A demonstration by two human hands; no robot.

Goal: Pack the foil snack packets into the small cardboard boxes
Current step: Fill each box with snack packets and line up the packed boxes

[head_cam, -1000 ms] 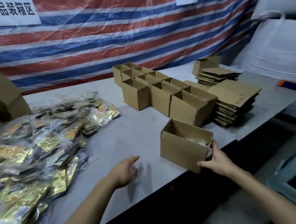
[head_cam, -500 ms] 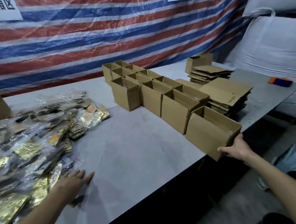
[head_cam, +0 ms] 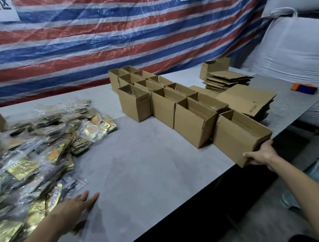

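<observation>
Holding on at the table's front edge, the right hand (head_cam: 258, 155) grips the near end of a brown box (head_cam: 235, 135) in the head view. Its thumb lies on the box's front side and its fingers curl round the end. The brown box is open at the top and sits last in a slanted row of open boxes (head_cam: 192, 122), touching the one next to it. What is inside it cannot be seen.

The left hand (head_cam: 74, 206) is low over the grey table (head_cam: 147, 158), fingers straight and a little spread, holding nothing. I cannot tell if it touches the table. It is just beside the big pile of foil packets (head_cam: 36, 145), shiny gold in clear bags, on the table's left side.

Behind the row lie stacks of flat cardboard (head_cam: 246, 97). A small orange and blue thing (head_cam: 304, 88) lies far right. A red, white and blue striped sheet (head_cam: 113, 40) hangs behind the table.
</observation>
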